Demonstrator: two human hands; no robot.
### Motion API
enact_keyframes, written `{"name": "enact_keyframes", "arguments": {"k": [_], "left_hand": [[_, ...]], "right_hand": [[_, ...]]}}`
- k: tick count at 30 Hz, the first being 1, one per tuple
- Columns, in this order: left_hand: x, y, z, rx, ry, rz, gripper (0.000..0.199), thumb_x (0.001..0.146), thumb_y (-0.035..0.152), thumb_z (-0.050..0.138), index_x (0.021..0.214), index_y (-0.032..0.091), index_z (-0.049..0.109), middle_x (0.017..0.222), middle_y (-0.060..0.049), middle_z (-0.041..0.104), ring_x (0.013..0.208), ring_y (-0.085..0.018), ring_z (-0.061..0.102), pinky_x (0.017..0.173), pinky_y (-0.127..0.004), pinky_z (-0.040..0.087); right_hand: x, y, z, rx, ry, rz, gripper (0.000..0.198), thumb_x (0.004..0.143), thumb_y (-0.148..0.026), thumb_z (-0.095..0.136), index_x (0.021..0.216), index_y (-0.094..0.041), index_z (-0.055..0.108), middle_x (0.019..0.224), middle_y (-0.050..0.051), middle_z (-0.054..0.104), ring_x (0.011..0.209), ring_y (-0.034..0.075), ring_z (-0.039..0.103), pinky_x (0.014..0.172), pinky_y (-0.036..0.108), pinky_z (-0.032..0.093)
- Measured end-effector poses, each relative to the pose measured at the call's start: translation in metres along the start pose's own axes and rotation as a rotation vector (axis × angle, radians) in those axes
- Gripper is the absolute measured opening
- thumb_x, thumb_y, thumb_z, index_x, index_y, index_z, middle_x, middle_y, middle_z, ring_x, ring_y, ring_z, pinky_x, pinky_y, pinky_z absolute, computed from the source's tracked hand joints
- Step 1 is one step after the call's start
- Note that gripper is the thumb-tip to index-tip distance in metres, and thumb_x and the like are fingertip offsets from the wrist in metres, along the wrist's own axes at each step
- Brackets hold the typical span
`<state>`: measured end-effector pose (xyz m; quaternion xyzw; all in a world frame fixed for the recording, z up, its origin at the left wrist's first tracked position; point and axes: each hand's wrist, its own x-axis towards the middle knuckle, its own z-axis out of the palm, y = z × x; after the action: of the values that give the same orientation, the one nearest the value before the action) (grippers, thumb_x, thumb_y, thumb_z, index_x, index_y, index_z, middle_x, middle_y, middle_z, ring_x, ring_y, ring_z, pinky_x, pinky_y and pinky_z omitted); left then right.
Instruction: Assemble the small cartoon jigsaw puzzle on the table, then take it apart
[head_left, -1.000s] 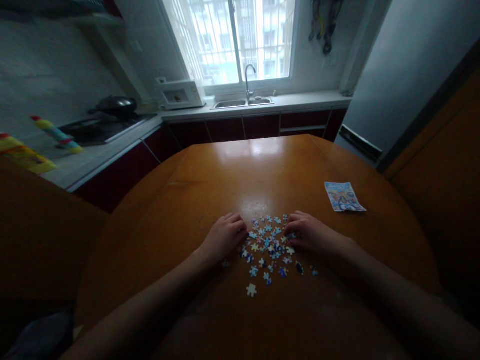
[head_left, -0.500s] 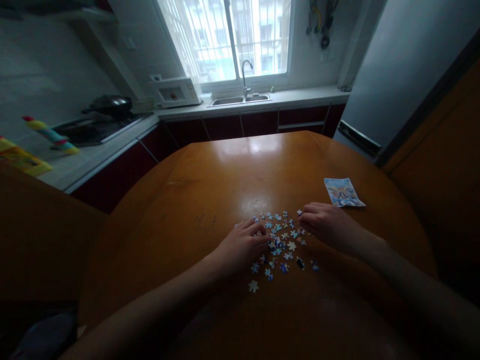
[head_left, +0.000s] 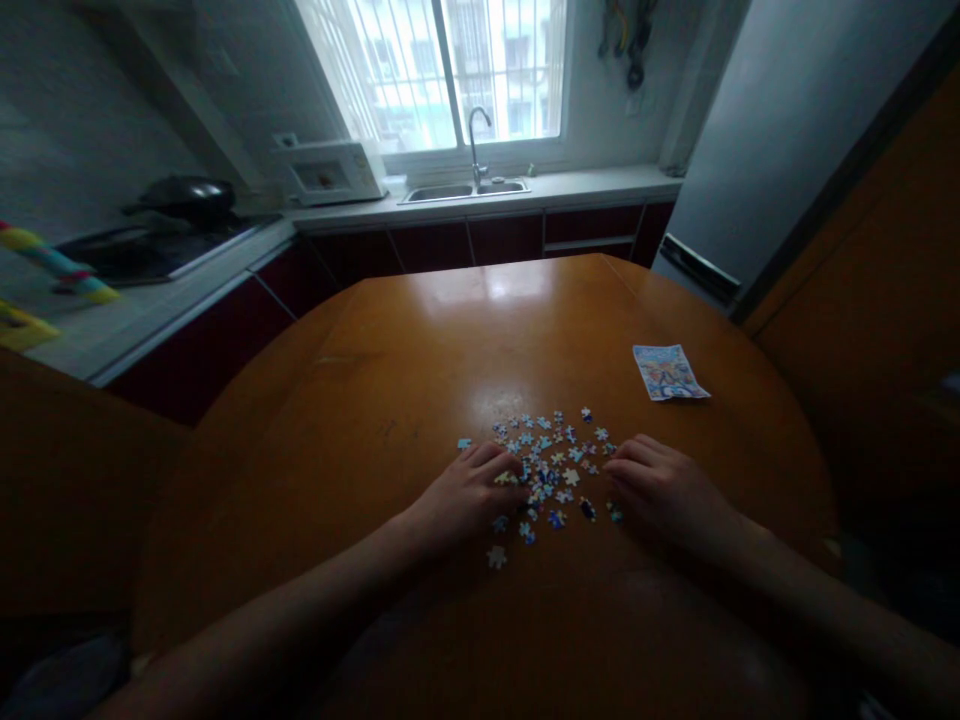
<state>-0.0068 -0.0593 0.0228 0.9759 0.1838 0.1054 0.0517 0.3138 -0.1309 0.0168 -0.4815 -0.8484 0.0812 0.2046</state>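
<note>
Many small jigsaw puzzle pieces [head_left: 571, 477], blue, white and pale, lie loosely scattered on the wooden table. My left hand [head_left: 476, 490] rests over the left side of the scatter, fingers curved and apart, touching pieces beneath. A light blue piece [head_left: 464, 443] lies just beyond its fingertips. At the right edge of the scatter is my right hand [head_left: 667, 490], its fingers drawn together and pointing left; whatever is between the tips is hidden. A pale piece [head_left: 496, 557] sits alone nearest to me. Beyond the right hand lies a creased picture sheet [head_left: 670, 373].
The rounded wooden table [head_left: 360, 400] fills the foreground. Behind it runs a counter with a sink [head_left: 439, 192], a white microwave [head_left: 334, 172] and a stove with a black wok [head_left: 184, 197]. A tall grey refrigerator [head_left: 765, 150] stands at the right.
My right hand has come back toward me, leaving a piece uncovered at the far side of the scatter. My left hand has hardly moved. The whole view has shifted slightly.
</note>
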Motion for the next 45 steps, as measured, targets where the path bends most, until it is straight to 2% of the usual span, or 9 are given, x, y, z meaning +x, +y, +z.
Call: {"name": "enact_keyframes", "arguments": {"k": [5,9,13,20,27,32,39,42,45], "left_hand": [[0.000,0.007,0.006,0.001,0.095,-0.037,0.019,0.096,0.031,0.069,0.114,0.031,0.073,0.119,-0.005,0.064,0.107,-0.024,0.053,0.092,-0.037,0.045],[0.003,0.013,0.008,0.044,0.111,-0.047,0.015,0.095,0.030,0.069,0.109,0.030,0.075,0.113,-0.006,0.065,0.104,-0.024,0.053,0.090,-0.039,0.046],[0.005,0.014,0.010,-0.011,0.141,-0.116,0.012,0.095,0.023,0.068,0.101,0.028,0.077,0.114,-0.005,0.066,0.106,-0.024,0.054,0.092,-0.040,0.046],[0.008,0.019,0.022,-0.120,0.185,-0.196,0.008,0.095,0.027,0.068,0.097,0.024,0.076,0.107,-0.005,0.068,0.103,-0.024,0.057,0.091,-0.041,0.049],[0.010,0.018,0.025,-0.161,0.202,-0.194,0.011,0.091,0.020,0.069,0.097,0.027,0.076,0.104,-0.003,0.068,0.100,-0.022,0.058,0.088,-0.038,0.050],[0.008,0.020,0.021,-0.106,0.189,-0.232,0.009,0.088,0.018,0.073,0.091,0.025,0.077,0.101,-0.003,0.070,0.098,-0.022,0.058,0.087,-0.038,0.049],[0.007,0.015,0.018,-0.134,0.193,-0.288,0.012,0.096,0.024,0.067,0.090,0.024,0.077,0.100,-0.003,0.070,0.097,-0.021,0.059,0.088,-0.035,0.050],[0.013,0.005,0.017,-0.103,0.198,-0.374,0.008,0.092,0.025,0.072,0.098,0.024,0.078,0.102,-0.005,0.070,0.097,-0.022,0.060,0.088,-0.036,0.051],[0.021,0.001,0.016,-0.070,0.135,-0.368,0.009,0.087,0.031,0.079,0.092,0.024,0.078,0.099,-0.005,0.070,0.097,-0.023,0.060,0.087,-0.037,0.051]], "right_hand": [[0.051,-0.031,0.025,0.085,-0.078,0.007,0.008,0.093,-0.019,0.066,0.097,-0.018,0.072,0.101,0.009,0.068,0.096,0.022,0.060,0.084,0.035,0.050],[0.071,-0.034,0.042,0.039,-0.138,0.041,0.004,0.089,-0.016,0.068,0.091,-0.016,0.072,0.100,0.011,0.067,0.098,0.024,0.060,0.085,0.036,0.049],[0.078,-0.030,0.044,0.094,-0.150,0.048,0.017,0.090,-0.009,0.061,0.080,-0.017,0.072,0.089,0.008,0.066,0.088,0.021,0.060,0.077,0.031,0.047],[0.039,-0.040,0.028,0.307,-0.002,0.088,0.026,0.098,-0.013,0.051,0.087,-0.017,0.074,0.090,0.007,0.065,0.077,0.016,0.059,0.070,0.028,0.048],[-0.021,-0.069,0.046,0.143,0.073,-0.095,0.025,0.097,-0.007,0.048,0.106,-0.015,0.070,0.093,0.009,0.067,0.082,0.018,0.059,0.071,0.028,0.052],[-0.023,-0.076,0.056,-0.012,0.151,-0.217,0.018,0.098,-0.010,0.052,0.101,-0.014,0.069,0.091,0.009,0.068,0.081,0.020,0.059,0.073,0.034,0.052],[-0.028,-0.078,0.049,0.023,0.149,-0.177,0.019,0.097,-0.016,0.054,0.109,-0.016,0.069,0.100,0.010,0.069,0.088,0.022,0.059,0.080,0.040,0.052],[-0.024,-0.077,0.044,0.060,0.156,-0.137,0.020,0.098,-0.014,0.051,0.105,-0.016,0.070,0.100,0.010,0.069,0.090,0.022,0.059,0.081,0.039,0.051],[-0.019,-0.078,0.041,0.090,0.170,-0.134,0.022,0.097,-0.012,0.049,0.103,-0.016,0.070,0.102,0.011,0.069,0.091,0.022,0.059,0.080,0.038,0.051]]}}
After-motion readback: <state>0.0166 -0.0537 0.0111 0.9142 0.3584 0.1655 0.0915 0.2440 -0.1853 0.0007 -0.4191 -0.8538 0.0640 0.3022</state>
